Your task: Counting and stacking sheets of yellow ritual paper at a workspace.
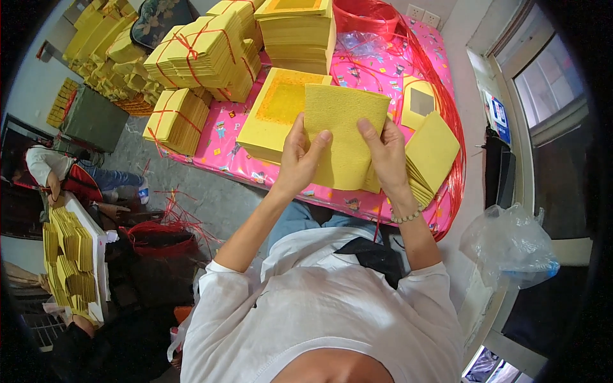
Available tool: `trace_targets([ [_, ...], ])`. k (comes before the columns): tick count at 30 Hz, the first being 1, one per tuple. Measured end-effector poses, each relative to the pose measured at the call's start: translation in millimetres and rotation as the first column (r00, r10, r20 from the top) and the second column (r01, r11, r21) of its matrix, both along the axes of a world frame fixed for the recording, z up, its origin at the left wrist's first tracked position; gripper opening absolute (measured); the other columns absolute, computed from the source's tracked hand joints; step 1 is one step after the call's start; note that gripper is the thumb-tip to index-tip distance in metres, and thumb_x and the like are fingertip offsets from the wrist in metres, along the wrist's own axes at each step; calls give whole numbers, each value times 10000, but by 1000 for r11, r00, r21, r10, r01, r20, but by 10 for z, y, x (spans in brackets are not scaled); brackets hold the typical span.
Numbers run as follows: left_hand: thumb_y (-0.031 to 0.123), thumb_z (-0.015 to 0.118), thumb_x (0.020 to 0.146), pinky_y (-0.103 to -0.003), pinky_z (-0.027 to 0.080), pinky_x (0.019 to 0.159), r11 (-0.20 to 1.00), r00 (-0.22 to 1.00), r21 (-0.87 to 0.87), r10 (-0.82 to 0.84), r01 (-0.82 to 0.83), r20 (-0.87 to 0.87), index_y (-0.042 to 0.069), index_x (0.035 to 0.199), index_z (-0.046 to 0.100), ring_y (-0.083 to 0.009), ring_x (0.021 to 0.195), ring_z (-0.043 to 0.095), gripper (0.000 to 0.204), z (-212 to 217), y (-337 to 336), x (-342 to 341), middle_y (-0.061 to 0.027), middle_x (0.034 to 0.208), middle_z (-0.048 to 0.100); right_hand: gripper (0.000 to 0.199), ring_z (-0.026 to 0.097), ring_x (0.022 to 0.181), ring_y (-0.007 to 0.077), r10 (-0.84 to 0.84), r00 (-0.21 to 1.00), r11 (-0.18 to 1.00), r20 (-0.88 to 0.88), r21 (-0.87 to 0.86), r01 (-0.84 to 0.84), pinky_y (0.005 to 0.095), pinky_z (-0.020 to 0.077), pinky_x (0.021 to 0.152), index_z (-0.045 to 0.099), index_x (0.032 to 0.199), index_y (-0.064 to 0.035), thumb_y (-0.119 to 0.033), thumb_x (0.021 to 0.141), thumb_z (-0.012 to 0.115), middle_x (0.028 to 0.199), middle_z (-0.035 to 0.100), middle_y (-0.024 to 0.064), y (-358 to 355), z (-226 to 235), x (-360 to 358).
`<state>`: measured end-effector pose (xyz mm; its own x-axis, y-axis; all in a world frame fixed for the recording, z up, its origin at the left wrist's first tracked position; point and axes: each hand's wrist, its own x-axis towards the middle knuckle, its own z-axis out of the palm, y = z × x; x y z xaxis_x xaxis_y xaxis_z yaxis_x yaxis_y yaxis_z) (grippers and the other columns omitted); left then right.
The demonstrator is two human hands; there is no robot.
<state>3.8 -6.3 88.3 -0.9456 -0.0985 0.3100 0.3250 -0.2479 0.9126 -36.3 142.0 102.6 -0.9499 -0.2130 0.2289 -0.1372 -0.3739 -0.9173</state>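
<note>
I hold a thin stack of yellow paper sheets (345, 131) upright in front of me, over the pink patterned table cover (383, 70). My left hand (300, 159) grips its left edge with the thumb on the face. My right hand (386, 156) grips the right edge, a bead bracelet on that wrist. Beneath the sheets lies a flat yellow pile with a gold square in its middle (274, 112). A fanned pile of yellow sheets (431, 156) lies just right of my right hand.
Tall yellow paper stacks (297, 32) and bundles tied with red string (201, 54) fill the far table. Red string (450, 121) loops along the right edge. Another person (57, 172) sits at left by a board of yellow sheets (70, 262). A clear plastic bag (511, 246) is at right.
</note>
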Motion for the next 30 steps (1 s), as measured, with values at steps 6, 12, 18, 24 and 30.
trace_targets([
  [6, 53, 543, 928, -270, 418, 928, 999, 998, -30, -16, 18, 54, 2, 1266, 444, -126, 1080, 535, 356, 39, -55, 6, -72, 1172, 577, 208, 582, 742, 36, -73, 997, 996, -22, 49, 74, 193, 464, 647, 650, 1013, 18, -164, 924, 604, 856, 666, 13, 58, 19, -86],
  [12, 76, 558, 923, -266, 434, 898, 998, 991, -46, -29, 36, 133, 8, 1255, 461, -121, 1048, 556, 352, 95, -108, 2, -67, 1155, 595, 225, 552, 700, 12, -70, 996, 987, -53, 141, 77, 180, 442, 595, 657, 989, 19, -189, 915, 618, 822, 660, 6, 168, 1, -263],
  [18, 60, 564, 915, -272, 437, 908, 1000, 984, -12, 6, -3, 180, 5, 1273, 458, -133, 1061, 564, 377, 142, -171, -23, -83, 1177, 598, 297, 556, 623, 34, 81, 997, 924, 2, 375, -76, 201, 450, 531, 682, 966, 2, -280, 877, 665, 761, 659, 16, 204, 75, -133],
  [24, 57, 562, 912, -279, 434, 919, 1000, 979, -5, -14, 16, 201, 3, 1275, 462, -138, 1064, 567, 380, 148, -199, -90, -89, 1180, 599, 326, 537, 562, 40, 78, 996, 865, -32, 499, -52, 218, 436, 488, 694, 938, 15, -301, 861, 679, 680, 639, 3, 228, 93, -105],
  [30, 52, 560, 910, -295, 437, 923, 999, 980, -31, -9, 16, 200, 5, 1274, 464, -147, 1062, 572, 379, 157, -158, -150, -90, 1182, 600, 329, 580, 647, 49, 136, 989, 758, 57, 637, -141, 203, 477, 559, 672, 995, -8, -311, 867, 676, 777, 660, 0, 299, 30, -125],
])
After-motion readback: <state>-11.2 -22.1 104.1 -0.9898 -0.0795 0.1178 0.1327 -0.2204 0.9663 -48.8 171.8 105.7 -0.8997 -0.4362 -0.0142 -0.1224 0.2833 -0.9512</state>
